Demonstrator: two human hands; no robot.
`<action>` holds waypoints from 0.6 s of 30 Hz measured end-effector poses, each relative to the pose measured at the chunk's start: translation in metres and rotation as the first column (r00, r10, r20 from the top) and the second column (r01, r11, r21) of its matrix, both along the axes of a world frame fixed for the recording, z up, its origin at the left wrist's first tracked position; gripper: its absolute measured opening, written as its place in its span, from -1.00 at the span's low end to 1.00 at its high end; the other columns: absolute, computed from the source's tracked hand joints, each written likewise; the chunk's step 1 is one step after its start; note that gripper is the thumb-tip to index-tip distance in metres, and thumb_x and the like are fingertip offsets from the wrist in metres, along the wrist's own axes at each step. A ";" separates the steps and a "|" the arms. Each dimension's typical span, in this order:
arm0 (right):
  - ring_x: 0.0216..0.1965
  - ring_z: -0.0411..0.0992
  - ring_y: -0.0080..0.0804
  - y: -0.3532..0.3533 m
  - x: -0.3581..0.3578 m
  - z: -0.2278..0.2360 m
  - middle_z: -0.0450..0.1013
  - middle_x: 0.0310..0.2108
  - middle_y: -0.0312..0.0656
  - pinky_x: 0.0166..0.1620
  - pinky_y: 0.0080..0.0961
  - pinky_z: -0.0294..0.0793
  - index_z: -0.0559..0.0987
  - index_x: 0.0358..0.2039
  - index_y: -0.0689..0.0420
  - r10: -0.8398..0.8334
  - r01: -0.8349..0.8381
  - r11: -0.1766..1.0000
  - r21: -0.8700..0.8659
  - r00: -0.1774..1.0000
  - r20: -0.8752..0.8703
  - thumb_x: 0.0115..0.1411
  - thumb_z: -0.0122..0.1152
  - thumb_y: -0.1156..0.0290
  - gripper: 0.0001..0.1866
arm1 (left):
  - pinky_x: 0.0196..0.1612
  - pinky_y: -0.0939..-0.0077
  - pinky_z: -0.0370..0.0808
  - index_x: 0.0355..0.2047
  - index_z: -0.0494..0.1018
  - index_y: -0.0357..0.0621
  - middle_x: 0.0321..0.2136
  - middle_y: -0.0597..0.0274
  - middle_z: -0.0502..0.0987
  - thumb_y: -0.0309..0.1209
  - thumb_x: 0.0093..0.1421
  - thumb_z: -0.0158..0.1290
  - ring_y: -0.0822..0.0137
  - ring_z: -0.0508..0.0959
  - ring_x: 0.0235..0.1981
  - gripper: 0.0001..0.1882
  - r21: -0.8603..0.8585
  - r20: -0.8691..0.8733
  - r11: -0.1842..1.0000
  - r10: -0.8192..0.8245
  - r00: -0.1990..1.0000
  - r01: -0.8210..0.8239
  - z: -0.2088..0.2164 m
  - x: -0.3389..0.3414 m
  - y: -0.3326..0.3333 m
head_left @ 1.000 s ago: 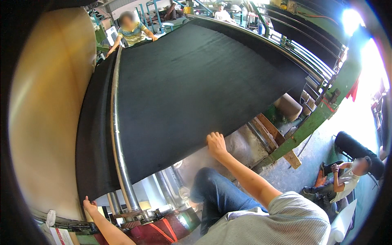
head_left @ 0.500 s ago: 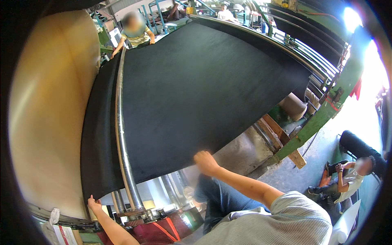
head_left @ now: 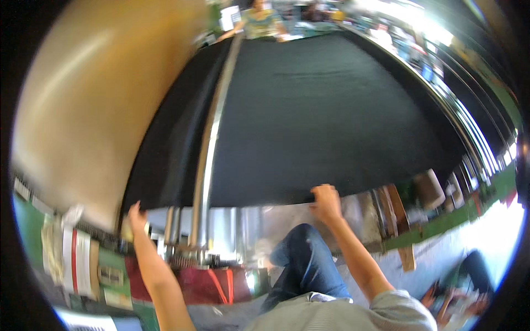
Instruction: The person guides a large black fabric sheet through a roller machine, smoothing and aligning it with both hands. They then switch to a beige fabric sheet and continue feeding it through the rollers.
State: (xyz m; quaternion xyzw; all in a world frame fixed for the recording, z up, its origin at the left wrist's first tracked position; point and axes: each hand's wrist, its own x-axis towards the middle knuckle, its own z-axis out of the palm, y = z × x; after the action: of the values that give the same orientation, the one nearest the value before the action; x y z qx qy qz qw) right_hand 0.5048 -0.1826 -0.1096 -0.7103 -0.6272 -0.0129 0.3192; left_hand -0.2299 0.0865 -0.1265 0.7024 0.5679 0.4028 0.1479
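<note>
A wide sheet of black fabric (head_left: 326,110) stretches across the machine in front of me. My left hand (head_left: 137,218) pinches its near left corner, beside the big tan drum. Farther right along the near edge, my right hand (head_left: 326,201) is closed on the same fabric, fingers curled over the edge. A shiny metal roller (head_left: 211,143) runs lengthwise over the fabric between my hands. At the far edge, a person in a striped top (head_left: 262,23) has hands by the fabric; motion blur hides their grip.
The large tan drum (head_left: 94,99) curves up on the left. Below the near edge are gears (head_left: 187,259) and a dark red panel (head_left: 182,284). A green frame beam (head_left: 441,229) crosses at right, with a wooden piece (head_left: 407,258). Another person (head_left: 458,303) is low at right.
My view has turned, so the drum, roller and fabric appear swung round in the picture. Both hands stay at the fabric's near edge.
</note>
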 end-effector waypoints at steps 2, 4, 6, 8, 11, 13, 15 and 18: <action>-0.15 0.32 -0.12 -0.015 0.029 0.004 0.37 -0.26 -0.13 -0.10 -0.26 0.33 0.49 -0.29 0.09 -0.236 0.241 0.970 -0.035 0.965 0.116 -0.38 0.38 0.55 -0.50 | -0.32 0.45 0.47 -0.08 0.45 -0.08 -0.27 0.24 0.45 -0.45 -0.11 0.24 0.32 0.46 -0.29 -0.50 -0.214 0.339 0.952 -0.137 0.931 0.218 0.020 0.119 -0.003; -0.15 0.31 -0.13 -0.002 0.019 0.000 0.36 -0.26 -0.16 -0.09 -0.26 0.31 0.49 -0.34 0.07 -0.278 0.280 0.960 0.006 0.951 0.136 -0.30 0.30 0.58 -0.60 | -0.47 0.43 0.45 -0.24 0.54 -0.02 -0.37 0.29 0.42 -0.38 0.02 0.16 0.35 0.39 -0.47 -0.75 -0.564 0.706 0.824 0.516 0.485 -0.055 0.041 0.083 -0.009; -0.16 0.31 -0.14 -0.005 0.033 -0.007 0.36 -0.29 -0.16 -0.10 -0.26 0.28 0.48 -0.37 0.09 -0.319 0.328 0.945 -0.009 0.926 0.202 -0.22 0.22 0.61 -0.69 | -0.59 0.44 0.38 -0.40 0.57 -0.05 -0.51 0.29 0.40 -0.45 0.09 -0.06 0.38 0.32 -0.61 -0.82 -0.540 0.736 0.835 0.531 0.420 -0.107 0.046 0.096 -0.017; -0.22 0.33 -0.16 -0.003 0.038 -0.020 0.38 -0.37 -0.16 -0.14 -0.27 0.26 0.46 -0.42 0.13 -0.257 0.271 0.962 -0.034 0.940 0.226 -0.18 0.16 0.63 -0.76 | -0.65 0.46 0.35 -0.41 0.56 -0.07 -0.54 0.25 0.43 -0.49 0.10 -0.15 0.37 0.33 -0.64 -0.75 -0.608 0.680 0.753 0.658 0.323 -0.252 0.052 0.095 -0.018; -0.24 0.33 -0.17 -0.004 0.028 -0.028 0.38 -0.41 -0.17 -0.15 -0.27 0.26 0.45 -0.44 0.15 -0.151 0.166 0.985 -0.036 0.953 0.261 -0.19 0.16 0.62 -0.79 | -0.70 0.48 0.31 -0.39 0.49 -0.13 -0.49 0.18 0.49 -0.51 0.09 -0.15 0.32 0.38 -0.63 -0.81 -0.605 0.659 0.677 0.721 0.212 -0.419 0.057 0.103 -0.020; -0.28 0.33 -0.16 -0.002 0.016 -0.030 0.37 -0.44 -0.16 -0.18 -0.27 0.26 0.43 -0.48 0.15 -0.091 0.100 0.995 -0.021 0.963 0.252 -0.17 0.13 0.60 -0.84 | -0.69 0.47 0.31 -0.39 0.47 -0.17 -0.47 0.16 0.50 -0.52 0.08 -0.12 0.31 0.38 -0.62 -0.84 -0.606 0.630 0.614 0.758 0.166 -0.505 0.058 0.101 -0.021; -0.29 0.32 -0.15 -0.001 0.000 -0.026 0.37 -0.44 -0.15 -0.19 -0.27 0.26 0.42 -0.50 0.15 -0.039 0.045 0.999 -0.021 0.979 0.202 -0.17 0.11 0.59 -0.85 | -0.67 0.46 0.36 -0.40 0.47 -0.20 -0.49 0.18 0.48 -0.50 0.08 -0.02 0.33 0.35 -0.63 -0.90 -0.624 0.649 0.607 0.753 0.106 -0.492 0.057 0.097 -0.024; -0.29 0.33 -0.15 -0.002 -0.013 -0.034 0.37 -0.45 -0.15 -0.20 -0.26 0.27 0.44 -0.50 0.15 -0.018 0.022 1.000 -0.018 0.979 0.203 -0.13 0.06 0.61 -0.88 | -0.58 0.44 0.45 -0.41 0.46 -0.20 -0.51 0.25 0.39 -0.45 0.07 0.08 0.34 0.34 -0.59 -0.91 -0.673 0.643 0.665 0.743 0.187 -0.324 0.058 0.110 -0.019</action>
State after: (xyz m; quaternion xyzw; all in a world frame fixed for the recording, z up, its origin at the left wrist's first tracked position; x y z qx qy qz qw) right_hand 0.4913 -0.1844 -0.1436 -0.7148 -0.6493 -0.0819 0.2463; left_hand -0.1198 0.0678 -0.0683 0.0776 0.6762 0.6106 0.4048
